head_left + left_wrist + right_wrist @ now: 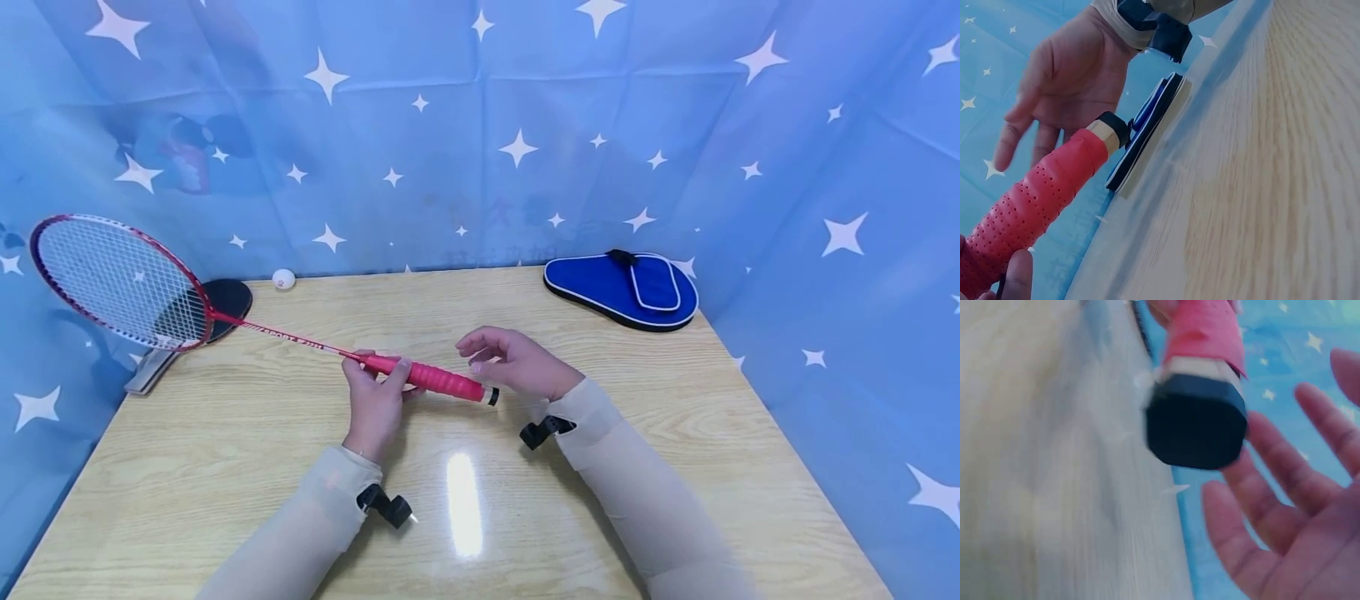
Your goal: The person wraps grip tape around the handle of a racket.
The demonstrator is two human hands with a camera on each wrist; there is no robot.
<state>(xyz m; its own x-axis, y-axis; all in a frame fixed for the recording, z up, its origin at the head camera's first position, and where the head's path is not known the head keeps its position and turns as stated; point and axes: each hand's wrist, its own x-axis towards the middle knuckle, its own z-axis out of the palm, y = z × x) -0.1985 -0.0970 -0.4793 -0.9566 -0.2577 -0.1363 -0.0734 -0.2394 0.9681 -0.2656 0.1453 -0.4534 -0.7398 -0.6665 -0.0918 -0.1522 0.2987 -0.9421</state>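
Observation:
My left hand grips a red badminton racket where the handle meets the shaft, holding it above the table. The strung head points to the far left; the handle slants down to the right. In the left wrist view, the perforated red grip wrap ends in a black butt cap. Just off that end is my right hand, its fingers loosely spread and holding nothing. The right wrist view has the black butt cap close to the fingers of my right hand; whether they touch is unclear.
A dark paddle lies at the table's back left, partly behind the racket head. Near it sits a white ball. At the back right lies a blue paddle case with white piping. A starry blue curtain borders the wooden table.

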